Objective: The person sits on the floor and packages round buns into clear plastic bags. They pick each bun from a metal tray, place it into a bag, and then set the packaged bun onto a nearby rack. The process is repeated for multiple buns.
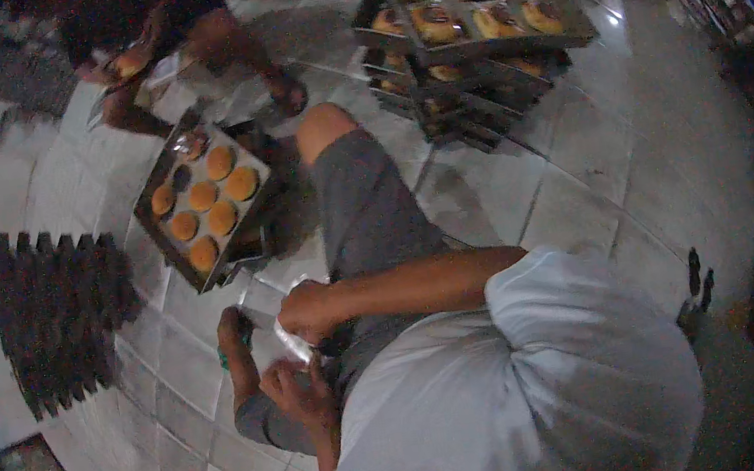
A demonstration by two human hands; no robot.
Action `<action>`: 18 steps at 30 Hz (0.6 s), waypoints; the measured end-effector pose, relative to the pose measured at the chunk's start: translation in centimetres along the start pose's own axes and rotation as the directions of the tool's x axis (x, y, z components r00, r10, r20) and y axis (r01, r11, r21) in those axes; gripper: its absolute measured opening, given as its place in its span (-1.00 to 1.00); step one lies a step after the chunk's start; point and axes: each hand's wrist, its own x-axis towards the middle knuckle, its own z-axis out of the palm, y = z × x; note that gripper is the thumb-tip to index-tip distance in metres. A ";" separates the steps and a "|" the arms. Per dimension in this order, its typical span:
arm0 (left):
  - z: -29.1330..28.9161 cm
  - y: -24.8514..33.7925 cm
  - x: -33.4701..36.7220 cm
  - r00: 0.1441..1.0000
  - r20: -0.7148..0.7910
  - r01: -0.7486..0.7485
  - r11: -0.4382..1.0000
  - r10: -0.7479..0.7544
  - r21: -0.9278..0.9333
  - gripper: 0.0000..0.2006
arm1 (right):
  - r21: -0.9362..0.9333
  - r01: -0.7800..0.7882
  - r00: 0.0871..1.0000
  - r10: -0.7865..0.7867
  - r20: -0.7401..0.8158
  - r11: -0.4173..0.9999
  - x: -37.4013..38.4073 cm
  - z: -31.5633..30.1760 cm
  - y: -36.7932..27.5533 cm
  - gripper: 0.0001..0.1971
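My right hand [307, 310] and my left hand [290, 387] are close together over my lap, both gripping a thin clear plastic bag [294, 343] stretched between them. I sit on the tiled floor in grey shorts, one knee [325, 121] raised ahead of me. A dark metal tray [174, 251] with several round golden buns [203, 197] lies on the floor just beyond my hands, to the left. What is inside the bag cannot be made out.
Another person [211, 30] crouches at the top left, holding a bun [130, 62]. Stacked trays [467, 46] of glazed buns stand at the top right. A dark ridged mat [57, 312] lies at the left on the pale floor tiles [576, 173].
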 end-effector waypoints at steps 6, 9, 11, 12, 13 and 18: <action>1.4 1.2 4.8 0.561 0.707 0.485 -0.521 -0.430 -0.702 -0.55 | 0.251 -0.056 0.992 0.083 -0.100 0.966 3.0 2.0 -1.9 -0.74; 0.4 -6.9 7.4 0.683 0.335 0.112 -0.361 -0.648 -0.926 -0.72 | 0.108 -0.016 0.994 0.005 0.105 0.994 4.4 1.9 -3.5 -0.73; -1.9 -10.3 6.8 0.645 0.233 0.117 -0.207 -0.728 -0.971 -0.76 | -0.028 0.135 0.936 -0.119 0.330 0.990 9.5 0.5 -1.2 -0.69; -2.1 -12.6 5.8 0.612 0.207 0.149 -0.145 -0.764 -0.978 -0.77 | -0.160 0.060 0.943 -0.003 0.334 0.985 12.9 -0.2 0.4 -0.68; -2.4 -14.1 5.1 0.583 0.182 0.190 -0.084 -0.792 -0.978 -0.78 | -0.290 -0.014 0.944 0.108 0.313 0.957 17.0 -1.3 2.7 -0.67; -0.2 -14.2 2.3 0.446 0.332 0.471 -0.098 -0.831 -0.877 -0.84 | -0.409 -0.446 0.894 0.372 -0.250 0.796 28.8 -8.5 27.2 -0.43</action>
